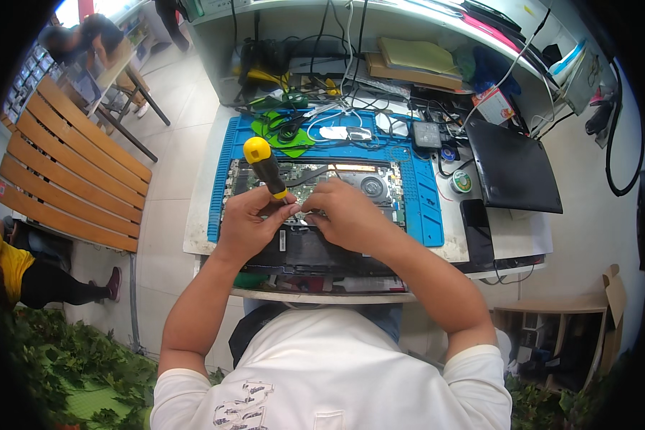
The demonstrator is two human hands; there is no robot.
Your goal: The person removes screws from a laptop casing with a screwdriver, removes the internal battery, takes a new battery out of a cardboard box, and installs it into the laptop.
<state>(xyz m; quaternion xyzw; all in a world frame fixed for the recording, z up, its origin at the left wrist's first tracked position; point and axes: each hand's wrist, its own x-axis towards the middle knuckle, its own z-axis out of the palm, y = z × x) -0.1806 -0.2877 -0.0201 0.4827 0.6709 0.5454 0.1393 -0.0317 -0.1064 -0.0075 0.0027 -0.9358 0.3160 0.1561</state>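
Note:
An opened laptop [390, 197] lies on a blue repair mat [424, 208], its circuit board, round fan [372, 187] and black battery area [301, 252] exposed. My left hand [245, 223] is closed around the lower end of a screwdriver [266, 169]. The yellow and black handle leans up and to the left above the hand; the tip is hidden by my fingers. Just to its right, my right hand [351, 215] has its fingers pinched low over the board, almost meeting the left fingertips. Whatever the right fingers hold is too small to make out.
Cables, a green cloth-like piece [283, 136] and a white adapter [390, 125] crowd the mat's far side. To the right are a solder spool [461, 181], a phone [476, 228] and a closed black laptop [516, 168]. A slatted wooden bench [72, 172] stands left; other people are beyond.

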